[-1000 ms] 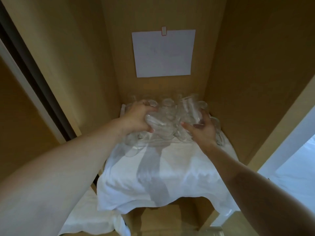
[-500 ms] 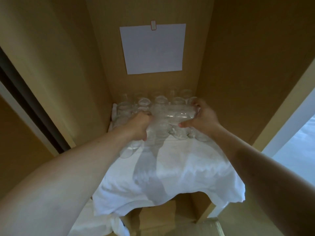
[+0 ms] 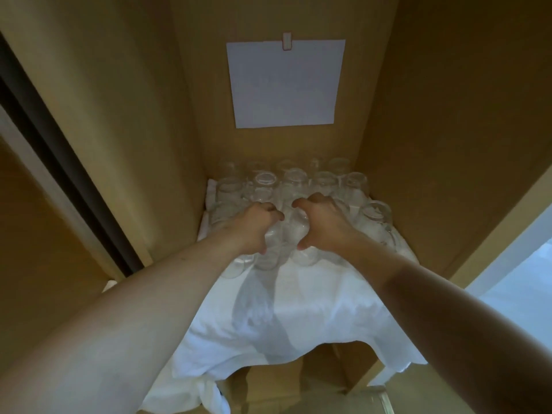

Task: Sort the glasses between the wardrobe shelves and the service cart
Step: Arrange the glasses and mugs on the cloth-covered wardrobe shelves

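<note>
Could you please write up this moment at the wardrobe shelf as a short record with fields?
place: wardrobe shelf with wooden walls
shelf cover: white cloth, its front edge hanging over the shelf
glasses: cluster of clear glasses standing in rows at the back of the cloth
left hand: left hand curled over glasses at the cluster's front
right hand: right hand curled over glasses beside it
back wall: blank sheet of paper held by a clip
service cart: not identifiable in view
</note>
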A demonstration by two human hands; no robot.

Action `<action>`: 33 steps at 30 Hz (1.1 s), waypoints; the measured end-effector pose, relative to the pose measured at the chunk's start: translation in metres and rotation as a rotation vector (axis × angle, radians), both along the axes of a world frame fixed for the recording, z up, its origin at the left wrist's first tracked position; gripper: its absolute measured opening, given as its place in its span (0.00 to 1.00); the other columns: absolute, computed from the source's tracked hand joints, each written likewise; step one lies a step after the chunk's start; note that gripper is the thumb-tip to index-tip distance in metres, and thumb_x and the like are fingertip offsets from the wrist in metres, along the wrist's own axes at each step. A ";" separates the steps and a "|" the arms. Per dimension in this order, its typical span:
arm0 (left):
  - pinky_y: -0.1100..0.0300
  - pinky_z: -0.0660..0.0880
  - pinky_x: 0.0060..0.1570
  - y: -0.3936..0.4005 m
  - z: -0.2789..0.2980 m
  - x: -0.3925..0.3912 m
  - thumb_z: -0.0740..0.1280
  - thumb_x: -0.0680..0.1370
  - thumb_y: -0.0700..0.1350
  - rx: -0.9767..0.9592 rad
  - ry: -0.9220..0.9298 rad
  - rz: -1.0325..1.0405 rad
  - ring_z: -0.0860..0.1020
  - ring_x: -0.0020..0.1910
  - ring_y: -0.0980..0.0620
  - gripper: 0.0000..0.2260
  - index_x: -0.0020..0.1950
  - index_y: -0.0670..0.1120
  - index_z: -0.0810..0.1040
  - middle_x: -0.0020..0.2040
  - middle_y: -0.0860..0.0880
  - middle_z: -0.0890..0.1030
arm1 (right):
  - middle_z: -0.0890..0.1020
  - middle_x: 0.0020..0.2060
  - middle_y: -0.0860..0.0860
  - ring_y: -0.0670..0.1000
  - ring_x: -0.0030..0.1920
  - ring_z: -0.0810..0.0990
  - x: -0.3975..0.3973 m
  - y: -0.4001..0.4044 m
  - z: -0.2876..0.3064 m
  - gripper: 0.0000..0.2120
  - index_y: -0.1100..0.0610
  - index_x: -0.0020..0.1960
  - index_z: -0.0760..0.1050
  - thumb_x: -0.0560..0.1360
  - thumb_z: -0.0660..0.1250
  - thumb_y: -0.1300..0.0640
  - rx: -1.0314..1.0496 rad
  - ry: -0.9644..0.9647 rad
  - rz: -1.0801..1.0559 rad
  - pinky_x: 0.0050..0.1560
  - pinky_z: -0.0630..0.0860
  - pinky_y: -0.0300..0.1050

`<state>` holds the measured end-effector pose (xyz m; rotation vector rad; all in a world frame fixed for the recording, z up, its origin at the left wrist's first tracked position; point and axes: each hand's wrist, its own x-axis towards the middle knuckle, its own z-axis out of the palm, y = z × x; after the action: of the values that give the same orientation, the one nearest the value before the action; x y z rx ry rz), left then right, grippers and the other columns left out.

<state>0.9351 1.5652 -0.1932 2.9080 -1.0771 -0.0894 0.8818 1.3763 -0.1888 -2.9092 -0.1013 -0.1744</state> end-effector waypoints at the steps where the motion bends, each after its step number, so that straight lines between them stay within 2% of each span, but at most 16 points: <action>1: 0.54 0.72 0.65 0.001 -0.001 -0.001 0.82 0.66 0.44 -0.020 0.002 0.008 0.68 0.71 0.47 0.41 0.76 0.49 0.68 0.74 0.49 0.69 | 0.74 0.65 0.57 0.61 0.63 0.73 0.001 0.004 -0.004 0.48 0.48 0.74 0.69 0.59 0.85 0.48 -0.004 0.010 0.011 0.59 0.75 0.50; 6: 0.55 0.73 0.65 0.004 -0.007 -0.002 0.83 0.65 0.44 -0.087 0.001 0.029 0.70 0.70 0.49 0.41 0.75 0.52 0.70 0.73 0.51 0.70 | 0.71 0.66 0.57 0.61 0.64 0.73 0.000 0.015 -0.019 0.47 0.48 0.75 0.68 0.60 0.83 0.49 0.003 0.026 0.006 0.63 0.75 0.52; 10: 0.58 0.71 0.66 0.006 -0.009 -0.002 0.83 0.64 0.44 -0.115 -0.013 0.024 0.71 0.70 0.51 0.42 0.75 0.52 0.70 0.73 0.53 0.71 | 0.69 0.67 0.56 0.61 0.65 0.70 -0.004 0.015 -0.026 0.46 0.48 0.76 0.66 0.62 0.83 0.49 0.021 0.007 0.017 0.63 0.73 0.53; 15: 0.60 0.69 0.67 0.003 -0.009 -0.006 0.83 0.65 0.43 -0.100 0.002 0.025 0.69 0.72 0.49 0.44 0.77 0.50 0.67 0.75 0.50 0.69 | 0.68 0.69 0.56 0.61 0.66 0.70 -0.011 0.016 -0.023 0.48 0.49 0.77 0.63 0.63 0.82 0.46 0.012 0.025 0.027 0.63 0.74 0.55; 19: 0.57 0.70 0.68 0.004 0.002 -0.010 0.84 0.62 0.47 -0.157 0.057 0.072 0.69 0.72 0.48 0.49 0.79 0.49 0.64 0.76 0.49 0.68 | 0.69 0.70 0.57 0.62 0.67 0.71 -0.015 0.013 -0.012 0.50 0.47 0.80 0.58 0.65 0.81 0.45 0.123 0.064 0.007 0.66 0.73 0.55; 23: 0.52 0.57 0.73 0.016 0.022 -0.013 0.82 0.65 0.54 -0.280 -0.012 0.212 0.65 0.75 0.49 0.45 0.78 0.54 0.65 0.76 0.52 0.68 | 0.70 0.69 0.57 0.62 0.67 0.71 -0.015 0.010 0.002 0.49 0.48 0.80 0.59 0.66 0.81 0.44 0.119 0.022 0.026 0.65 0.73 0.55; 29: 0.50 0.66 0.72 0.039 0.039 -0.024 0.78 0.67 0.55 -0.393 -0.060 0.248 0.70 0.72 0.46 0.37 0.75 0.51 0.71 0.73 0.48 0.73 | 0.68 0.73 0.55 0.62 0.70 0.68 -0.016 0.018 0.016 0.45 0.47 0.79 0.60 0.68 0.77 0.40 0.037 -0.040 0.090 0.69 0.70 0.59; 31: 0.52 0.68 0.71 0.047 0.039 -0.035 0.77 0.69 0.53 -0.456 -0.075 0.265 0.70 0.73 0.46 0.37 0.75 0.50 0.71 0.74 0.47 0.72 | 0.68 0.73 0.54 0.61 0.72 0.66 -0.015 0.024 0.017 0.44 0.46 0.78 0.61 0.68 0.77 0.39 0.024 -0.048 0.123 0.70 0.68 0.59; 33: 0.53 0.71 0.69 0.054 0.037 -0.051 0.75 0.69 0.53 -0.504 -0.104 0.280 0.72 0.70 0.45 0.34 0.74 0.48 0.73 0.71 0.46 0.75 | 0.68 0.73 0.54 0.61 0.73 0.64 -0.015 0.035 0.016 0.44 0.46 0.78 0.61 0.69 0.76 0.37 0.024 -0.059 0.158 0.71 0.67 0.58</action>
<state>0.8842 1.6192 -0.1558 2.5801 -0.5791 0.2999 0.8672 1.4113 -0.1732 -2.8565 -0.3358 -0.2331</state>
